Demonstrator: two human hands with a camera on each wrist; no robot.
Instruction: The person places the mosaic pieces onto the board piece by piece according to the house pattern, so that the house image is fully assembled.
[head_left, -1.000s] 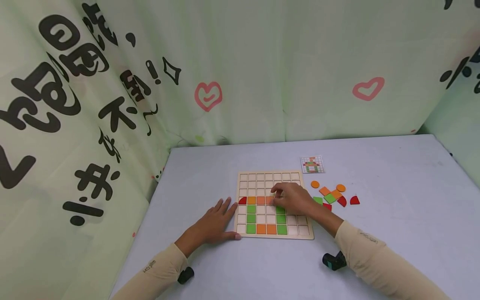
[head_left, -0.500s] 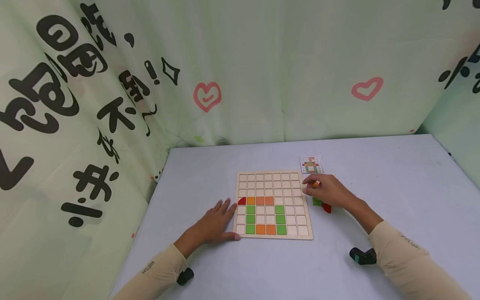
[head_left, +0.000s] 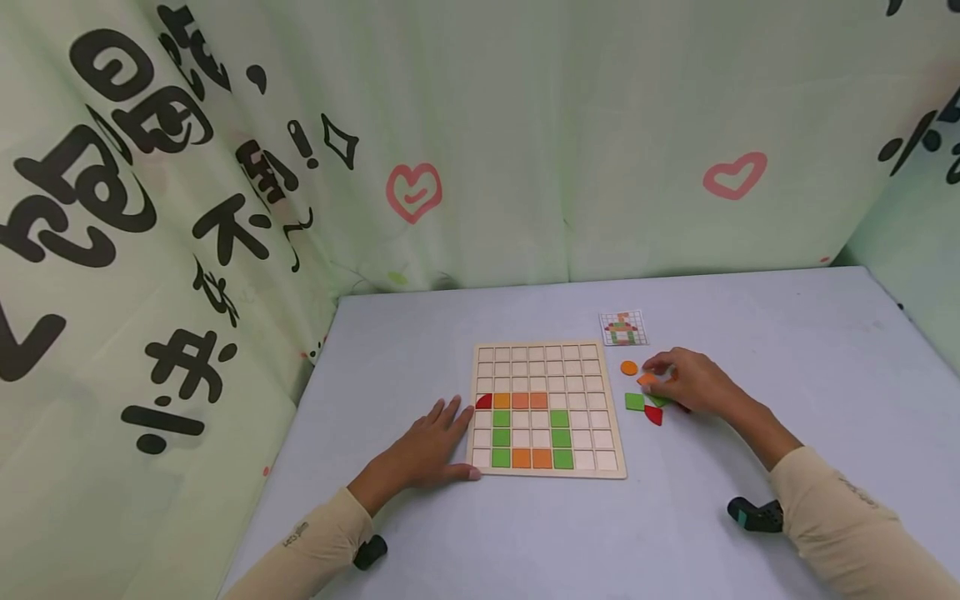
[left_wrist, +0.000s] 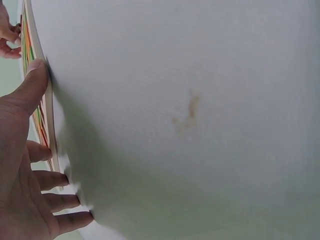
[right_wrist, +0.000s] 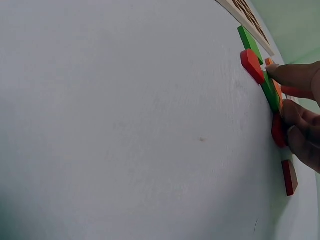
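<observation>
My left hand (head_left: 431, 446) lies spread at the left side of a wooden grid board (head_left: 588, 477). Its thumb rests on the near left corner, and its other fingertips line the left edge. Inside the grid sit a red quarter-round piece (head_left: 484, 402), a row of orange squares (head_left: 521, 402) and two columns of green squares (head_left: 502, 437). Right of the board my right hand (head_left: 693, 382) is low over loose pieces, thumb and fingers curled about an orange square (head_left: 647, 379). Beside them, in the right wrist view, lie green (right_wrist: 270, 92) and red (right_wrist: 252, 65) pieces, some partly hidden.
An orange disc (head_left: 628, 367), a green square (head_left: 634, 402) and a red piece (head_left: 654, 415) lie right of the board. A pattern card (head_left: 623, 328) is behind them. The table's (head_left: 420, 317) back edge meets a printed curtain (head_left: 495, 167).
My right hand has left the board and moved right, past the orange disc, to the loose pieces. My left hand stays at the board's edge.
</observation>
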